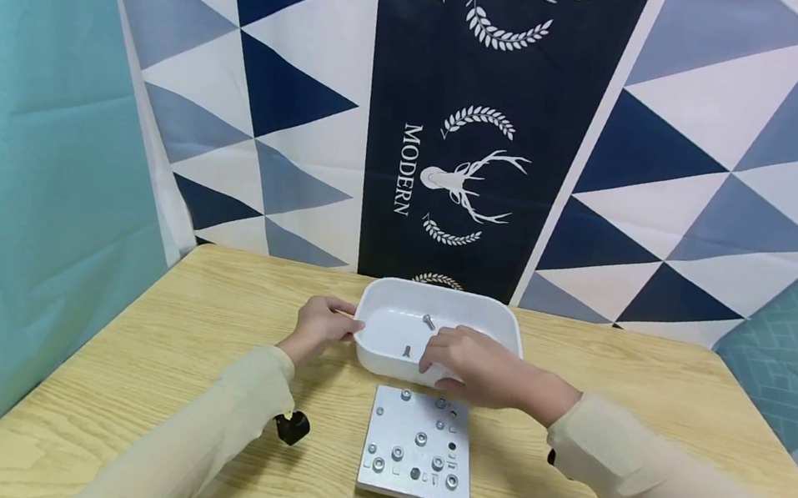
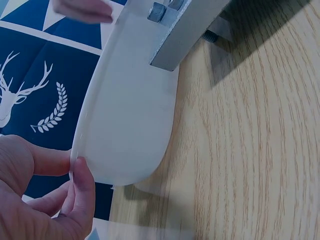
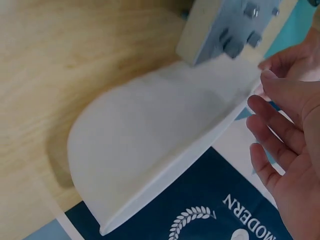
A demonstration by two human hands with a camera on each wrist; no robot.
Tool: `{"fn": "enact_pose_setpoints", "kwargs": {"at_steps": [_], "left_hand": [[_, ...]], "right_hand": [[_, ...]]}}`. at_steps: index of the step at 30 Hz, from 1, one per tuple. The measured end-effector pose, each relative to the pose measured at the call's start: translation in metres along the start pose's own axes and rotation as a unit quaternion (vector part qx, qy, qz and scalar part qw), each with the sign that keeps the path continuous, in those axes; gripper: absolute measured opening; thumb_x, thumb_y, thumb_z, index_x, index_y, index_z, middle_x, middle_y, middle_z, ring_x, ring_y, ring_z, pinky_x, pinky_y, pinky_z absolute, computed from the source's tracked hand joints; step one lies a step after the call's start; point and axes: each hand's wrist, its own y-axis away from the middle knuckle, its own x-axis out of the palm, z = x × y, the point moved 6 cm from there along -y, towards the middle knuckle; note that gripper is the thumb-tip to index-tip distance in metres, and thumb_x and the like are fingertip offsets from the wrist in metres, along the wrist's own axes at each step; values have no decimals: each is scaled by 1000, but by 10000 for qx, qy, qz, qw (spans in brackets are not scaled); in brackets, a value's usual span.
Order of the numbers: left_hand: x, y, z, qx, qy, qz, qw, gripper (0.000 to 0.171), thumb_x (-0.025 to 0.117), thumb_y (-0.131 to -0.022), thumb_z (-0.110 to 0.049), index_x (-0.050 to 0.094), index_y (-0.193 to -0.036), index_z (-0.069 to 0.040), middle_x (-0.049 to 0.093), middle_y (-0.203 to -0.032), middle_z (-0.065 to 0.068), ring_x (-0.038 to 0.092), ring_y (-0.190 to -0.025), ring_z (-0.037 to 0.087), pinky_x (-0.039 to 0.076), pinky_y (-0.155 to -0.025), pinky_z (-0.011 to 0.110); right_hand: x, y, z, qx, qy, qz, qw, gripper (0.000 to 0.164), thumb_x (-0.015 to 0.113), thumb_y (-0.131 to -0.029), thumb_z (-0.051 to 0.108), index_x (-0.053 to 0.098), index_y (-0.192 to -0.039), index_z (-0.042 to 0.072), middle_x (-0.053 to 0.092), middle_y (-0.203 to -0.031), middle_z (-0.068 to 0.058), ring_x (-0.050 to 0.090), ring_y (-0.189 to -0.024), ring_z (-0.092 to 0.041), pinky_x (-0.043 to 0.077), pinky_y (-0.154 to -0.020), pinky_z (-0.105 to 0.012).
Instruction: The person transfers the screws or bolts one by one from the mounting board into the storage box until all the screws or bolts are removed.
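A white plastic tray (image 1: 384,362) stands at the back of the table, with two bolts visible in it: one bolt (image 1: 429,321) near its middle, another bolt (image 1: 406,352) closer to the front wall. My left hand (image 1: 322,325) pinches the tray's left rim between thumb and fingers, as the left wrist view also shows. Over the tray's front right part hovers my right hand (image 1: 467,363), fingers loosely bent and nothing seen in them. In front of the tray lies a metal plate (image 1: 394,484) with several bolts set in it and some bare holes.
The wooden table (image 1: 213,393) carries the tray and plate. A patterned cloth (image 1: 307,144) hangs behind the table. A small black object (image 1: 292,428) shows by the left sleeve.
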Motion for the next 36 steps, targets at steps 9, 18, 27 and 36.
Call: {"fn": "enact_pose_setpoints", "kwargs": {"at_steps": [9,18,27,36], "left_hand": [[0,0,1,-41,-46,-31,10000,31,73,-85,-6,69,-115,0,67,-115,20,66,-77,14,63,-84,31],[0,0,0,20,11,-14,10000,30,74,-85,-5,68,-114,1,67,-114,21,64,-74,12,63,-84,33],[0,0,0,13,123,-4,9999,30,74,-84,-4,69,-113,1,67,-114,21,65,-73,12,63,-86,34],[0,1,0,42,138,25,9999,30,74,-84,-4,69,-113,1,67,-110,20,63,-71,11,63,-82,31]], "right_hand": [[9,16,22,-389,-14,-61,9992,21,80,-79,11,71,-97,16,71,-93,7,60,-88,-7,54,-83,-26],[14,24,30,-307,30,100,9995,18,79,-81,17,71,-97,18,69,-92,10,59,-87,-5,53,-81,-24],[22,29,30,-168,-11,221,9996,15,78,-82,14,72,-95,19,70,-91,11,59,-87,-4,54,-81,-23],[21,31,33,-191,-96,69,9997,12,76,-83,14,72,-93,18,71,-90,10,61,-87,-4,56,-84,-23]]}}
